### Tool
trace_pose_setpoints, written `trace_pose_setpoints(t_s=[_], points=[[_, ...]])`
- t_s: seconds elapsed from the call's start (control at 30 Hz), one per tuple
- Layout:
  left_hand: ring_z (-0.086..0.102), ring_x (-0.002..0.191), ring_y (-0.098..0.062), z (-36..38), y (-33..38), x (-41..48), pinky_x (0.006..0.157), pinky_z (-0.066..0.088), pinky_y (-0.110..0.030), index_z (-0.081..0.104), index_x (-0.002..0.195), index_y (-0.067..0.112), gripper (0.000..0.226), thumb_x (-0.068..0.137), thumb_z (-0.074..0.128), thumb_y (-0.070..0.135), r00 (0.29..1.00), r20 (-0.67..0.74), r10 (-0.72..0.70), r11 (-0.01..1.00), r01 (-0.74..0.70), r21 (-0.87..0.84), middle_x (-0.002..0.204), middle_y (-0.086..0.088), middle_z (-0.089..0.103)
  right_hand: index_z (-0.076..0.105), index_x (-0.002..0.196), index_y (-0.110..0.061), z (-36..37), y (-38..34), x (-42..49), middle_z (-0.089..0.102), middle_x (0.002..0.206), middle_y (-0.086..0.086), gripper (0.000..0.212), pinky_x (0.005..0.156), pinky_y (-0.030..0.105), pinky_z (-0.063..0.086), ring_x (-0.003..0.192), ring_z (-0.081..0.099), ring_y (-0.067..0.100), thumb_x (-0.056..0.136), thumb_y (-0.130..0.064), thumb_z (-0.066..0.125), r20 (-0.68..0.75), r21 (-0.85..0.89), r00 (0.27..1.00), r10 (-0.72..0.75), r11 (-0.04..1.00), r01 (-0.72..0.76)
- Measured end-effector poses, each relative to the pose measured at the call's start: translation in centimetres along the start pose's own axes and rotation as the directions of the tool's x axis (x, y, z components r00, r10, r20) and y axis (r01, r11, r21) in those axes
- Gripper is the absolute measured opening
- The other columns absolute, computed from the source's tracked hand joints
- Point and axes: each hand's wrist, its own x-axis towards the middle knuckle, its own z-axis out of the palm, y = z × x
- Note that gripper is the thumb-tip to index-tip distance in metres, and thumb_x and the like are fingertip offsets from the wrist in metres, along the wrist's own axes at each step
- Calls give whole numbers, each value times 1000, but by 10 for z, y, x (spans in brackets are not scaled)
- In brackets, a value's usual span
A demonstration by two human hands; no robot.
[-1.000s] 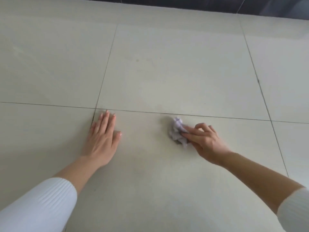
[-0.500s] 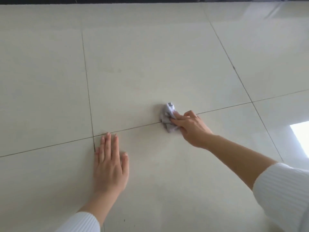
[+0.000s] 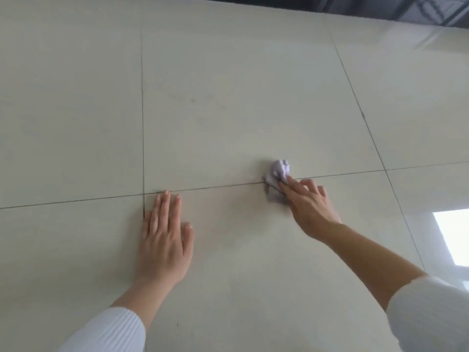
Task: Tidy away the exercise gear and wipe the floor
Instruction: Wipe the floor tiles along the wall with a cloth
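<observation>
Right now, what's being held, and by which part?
The right hand grips the cloth at its near edge; the left hand lies flat, holding nothing.

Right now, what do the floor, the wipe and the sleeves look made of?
The floor: glossy pale tile, probably glazed ceramic or porcelain; dark grout lines and a bright reflection show it. The wipe, under the right hand: crumpled lilac tissue or thin cloth; the creases leave it open. The sleeves: white ribbed knit, matte.

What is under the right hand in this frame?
The right hand holds a crumpled lilac cloth against the tiled floor, over a grout line. Cloth and floor beneath the fingers are covered, so unseen.
</observation>
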Motion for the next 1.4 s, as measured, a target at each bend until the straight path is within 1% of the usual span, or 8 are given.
trace_pose_setpoints(t_s=[0.13,0.23,0.47,0.73,0.97,1.07,1.17,1.4], points=[[17,146,-24,2,0,0,117,17,-43,28,149,7,63,95,24,38,1000,-30,-7,1000,7,-8,157,-12,21,28,147,-31,-3,26,78,28,153,-3,61,84,37,27,115,33,30,92,-7,39,38,17,921,389,921,-389],[15,147,-24,5,-2,0,118,14,-40,26,149,8,61,96,23,38,999,-37,9,1000,-8,12,158,-12,20,43,140,-24,-5,14,108,48,135,9,50,79,35,31,105,38,34,93,-10,35,45,78,914,404,910,-406],[6,148,-17,-3,-12,-15,119,13,-38,21,151,12,62,97,17,41,999,30,36,999,-36,2,160,-3,11,64,123,-22,29,-100,-9,57,134,-5,45,72,32,48,80,42,27,82,-9,52,-319,377,941,-113,896,236],[-2,147,-15,-12,-10,-24,118,5,-34,17,152,15,73,89,6,50,995,98,-12,1000,14,-17,160,-3,5,65,117,-28,46,-105,-82,55,135,-12,43,74,27,45,95,50,20,82,-13,45,-176,203,658,-732,627,752],[-23,144,-16,-19,-22,-43,118,-5,-33,-5,151,31,76,82,-4,62,976,195,-92,996,89,26,158,-7,-20,72,109,-13,6,-23,5,66,120,-5,47,73,30,47,78,48,27,78,13,49,-453,415,886,-98,857,306],[-25,143,-14,-18,-26,-43,119,-3,-34,-9,150,33,75,82,-4,63,974,207,-87,996,82,32,157,-5,-23,70,115,-12,-10,0,35,71,105,4,48,72,22,38,89,57,33,82,12,45,-329,637,886,326,769,-47],[-28,142,-14,-15,-25,-45,118,-5,-34,-11,150,34,74,82,-5,62,974,208,-90,996,84,35,156,-4,-26,64,125,-20,2,8,46,61,89,3,51,80,23,37,106,46,31,87,3,40,-105,613,892,440,735,-290],[-20,145,-12,-9,-27,-49,119,1,-37,-1,151,35,69,87,4,60,986,142,-83,996,84,-5,159,-1,-17,69,108,-26,34,-90,-41,59,133,-2,58,80,23,35,77,43,24,73,16,50,-271,463,904,-331,778,424]])
